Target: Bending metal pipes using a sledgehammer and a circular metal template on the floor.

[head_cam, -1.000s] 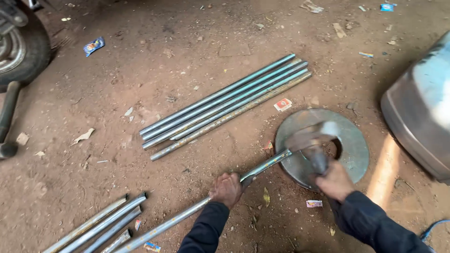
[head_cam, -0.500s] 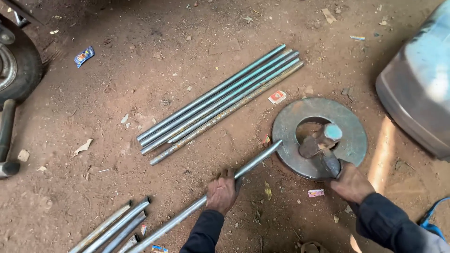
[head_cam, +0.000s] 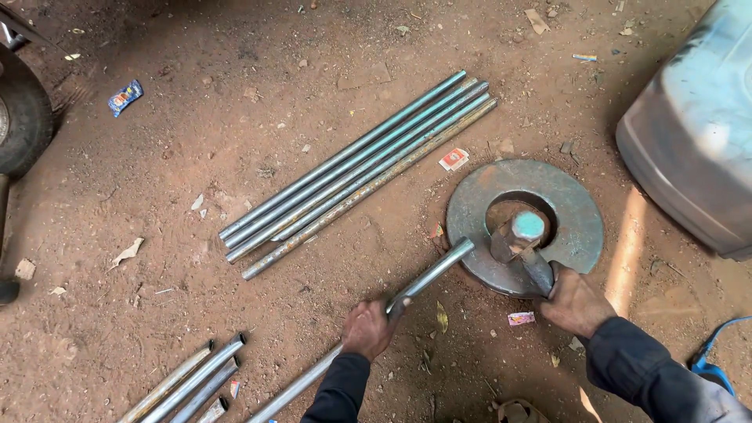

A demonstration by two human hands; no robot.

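My left hand (head_cam: 368,327) grips a long metal pipe (head_cam: 427,276) that runs from the lower left up to the rim of a thick round steel ring plate (head_cam: 576,205) lying on the dirt. The pipe's far end rests on the plate's left edge. My right hand (head_cam: 576,301) is closed on the handle of a hammer (head_cam: 518,235), whose heavy head sits low over the plate's centre hole, just right of the pipe's end. Both arms wear dark sleeves.
Several straight pipes (head_cam: 356,172) lie bundled diagonally on the ground above the hands. More short pipes (head_cam: 188,380) lie at the lower left. A tyre (head_cam: 23,117) is at the left edge, a grey metal body (head_cam: 697,141) at the right, and litter is scattered about.
The hammer has come down from a raised, blurred swing to sit low over the plate. The pipe's end stays at the plate's rim, with my left hand still on it.
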